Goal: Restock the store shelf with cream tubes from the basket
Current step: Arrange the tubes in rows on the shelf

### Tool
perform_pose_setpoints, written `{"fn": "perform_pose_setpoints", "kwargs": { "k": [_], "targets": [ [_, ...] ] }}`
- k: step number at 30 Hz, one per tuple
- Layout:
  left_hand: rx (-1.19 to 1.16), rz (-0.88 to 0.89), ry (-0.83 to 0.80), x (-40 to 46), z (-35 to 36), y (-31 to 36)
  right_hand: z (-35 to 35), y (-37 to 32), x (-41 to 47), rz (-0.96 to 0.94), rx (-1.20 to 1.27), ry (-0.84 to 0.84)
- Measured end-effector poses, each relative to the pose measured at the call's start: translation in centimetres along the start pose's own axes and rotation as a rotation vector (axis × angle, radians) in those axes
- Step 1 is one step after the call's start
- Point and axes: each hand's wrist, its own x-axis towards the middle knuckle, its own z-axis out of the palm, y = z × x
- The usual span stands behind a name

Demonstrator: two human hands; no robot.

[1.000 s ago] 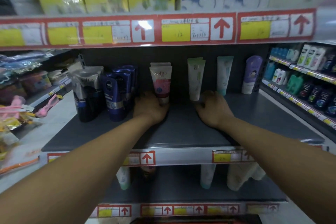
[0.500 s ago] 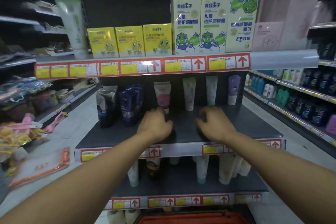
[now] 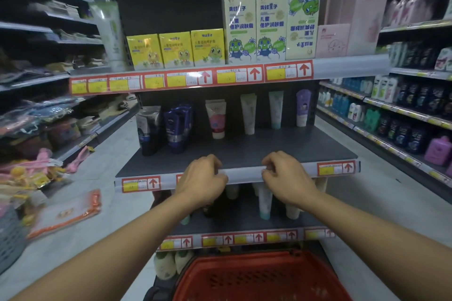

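Observation:
Both my hands hover at the front edge of the dark middle shelf (image 3: 244, 151). My left hand (image 3: 203, 178) and my right hand (image 3: 286, 176) have loosely curled fingers and hold nothing. At the back of that shelf stand cream tubes: a pink-and-white tube (image 3: 216, 118), a white tube (image 3: 248, 113), a pale teal tube (image 3: 276, 109) and a purple tube (image 3: 302, 107). Dark blue tubes (image 3: 177, 127) and a black-and-silver tube (image 3: 148, 129) stand at the left. The red basket (image 3: 259, 276) sits low in front of me; I see no tubes inside it.
Yellow and green boxed creams (image 3: 176, 49) fill the upper shelf. More tubes (image 3: 265, 200) stand on the lower shelf behind my hands. Side shelving with bottles (image 3: 403, 115) runs along the right, and packaged goods (image 3: 36, 178) crowd the left.
My hands have drawn back from the tubes at the rear of the shelf to its front edge. The view has pulled back and down, so the red basket now shows.

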Motion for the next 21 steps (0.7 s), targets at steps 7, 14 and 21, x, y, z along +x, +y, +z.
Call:
{"fn": "perform_pose_setpoints", "kwargs": {
  "k": [7, 14, 21],
  "targets": [
    [-0.068, -0.015, -0.008, -4.2, 4.5, -2.1, 3.8, 2.1, -5.4, -0.001, -0.006, -0.086],
    [-0.126, -0.118, -0.133, -7.3, 10.4, -4.9, 9.0, 5.8, -10.9, 0.065, -0.077, -0.276],
    [-0.136, -0.264, -0.275, -9.8, 17.2, -8.2, 14.7, 10.6, -15.8, 0.207, -0.061, -0.516]
  ]
}}
